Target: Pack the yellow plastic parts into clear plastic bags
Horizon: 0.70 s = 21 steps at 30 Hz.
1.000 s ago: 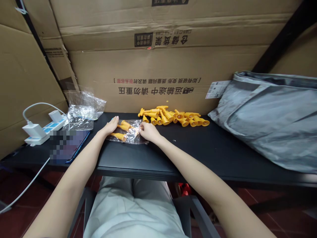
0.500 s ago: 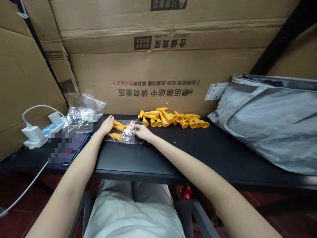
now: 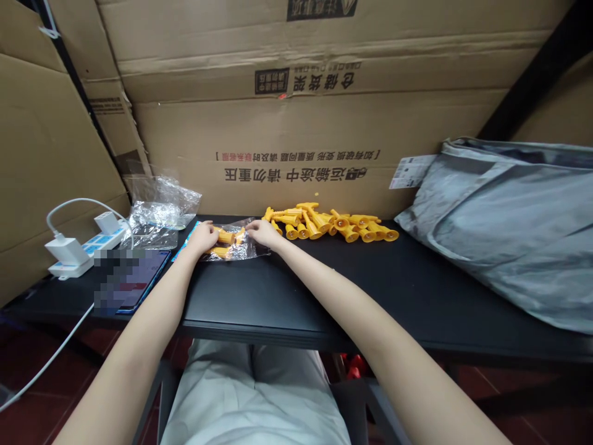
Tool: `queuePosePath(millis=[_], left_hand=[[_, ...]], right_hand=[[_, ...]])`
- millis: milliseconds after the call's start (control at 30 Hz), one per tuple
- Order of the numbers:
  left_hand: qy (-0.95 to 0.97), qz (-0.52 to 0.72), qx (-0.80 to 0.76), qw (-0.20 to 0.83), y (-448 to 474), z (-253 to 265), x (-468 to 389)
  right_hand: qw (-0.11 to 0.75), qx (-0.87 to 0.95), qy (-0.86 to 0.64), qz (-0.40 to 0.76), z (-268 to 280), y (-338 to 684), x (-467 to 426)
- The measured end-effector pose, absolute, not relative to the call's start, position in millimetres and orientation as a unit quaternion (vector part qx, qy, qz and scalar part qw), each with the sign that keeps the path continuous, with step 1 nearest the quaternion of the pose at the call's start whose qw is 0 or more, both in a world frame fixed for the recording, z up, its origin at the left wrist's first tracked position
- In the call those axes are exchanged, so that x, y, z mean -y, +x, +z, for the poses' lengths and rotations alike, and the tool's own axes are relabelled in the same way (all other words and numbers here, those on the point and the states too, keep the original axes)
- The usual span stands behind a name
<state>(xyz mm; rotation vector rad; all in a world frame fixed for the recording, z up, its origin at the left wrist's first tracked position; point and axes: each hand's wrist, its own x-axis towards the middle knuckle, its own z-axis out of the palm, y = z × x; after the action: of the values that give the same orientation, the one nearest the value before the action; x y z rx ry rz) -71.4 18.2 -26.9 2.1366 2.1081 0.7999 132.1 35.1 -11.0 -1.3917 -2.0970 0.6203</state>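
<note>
A clear plastic bag [image 3: 250, 248] lies on the black table, with several yellow plastic pieces [image 3: 227, 237] inside it. My left hand [image 3: 202, 237] is on the bag's left end, its fingers curled over that end beside the yellow pieces. At the opposite end, my right hand [image 3: 263, 233] pinches the film near the bag's upper right edge. Just right of it lies a loose pile of yellow flared, cone-ended pieces [image 3: 319, 221] along the cardboard. A blue strip [image 3: 188, 240] shows behind my left wrist, partly hidden.
Crumpled clear bags [image 3: 160, 213] lie at the back left. Nearby are a white power strip [image 3: 76, 262] with chargers and a phone [image 3: 151, 278]. A large grey fabric bag [image 3: 509, 222] takes up the right side. Cardboard [image 3: 287, 130] walls the back.
My left hand has shifted in over the bag's left end, nearer the yellow pieces. My right hand has moved slightly up, and the bag's film has changed shape. The view has shifted slightly.
</note>
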Motion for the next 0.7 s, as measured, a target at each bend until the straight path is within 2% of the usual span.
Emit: queuePosePath(millis=[133, 200, 333, 400, 567, 700], left_hand=[[0.691, 0.246, -0.68, 0.007, -74, -33, -23], [0.692, 0.239, -0.681, 0.002, -75, -36, -27], [0.687, 0.224, -0.691, -0.001, -78, -43, -34], [0.684, 0.219, -0.696, -0.001, -79, -46, -36], [0.692, 0.226, -0.686, 0.003, -79, -51, -39], [0.702, 0.241, -0.67, 0.008, -78, -51, -40]], right_hand=[[0.205, 0.794, -0.572, -0.006, 5, 156, -35], [0.165, 0.789, -0.586, -0.077, 10, 169, -35], [0.05, 0.822, -0.562, -0.082, 12, 192, -39], [0.025, 0.851, -0.518, -0.086, 9, 200, -43], [0.02, 0.885, -0.445, -0.137, -4, 208, -51], [0.092, 0.898, -0.409, -0.13, -11, 210, -60]])
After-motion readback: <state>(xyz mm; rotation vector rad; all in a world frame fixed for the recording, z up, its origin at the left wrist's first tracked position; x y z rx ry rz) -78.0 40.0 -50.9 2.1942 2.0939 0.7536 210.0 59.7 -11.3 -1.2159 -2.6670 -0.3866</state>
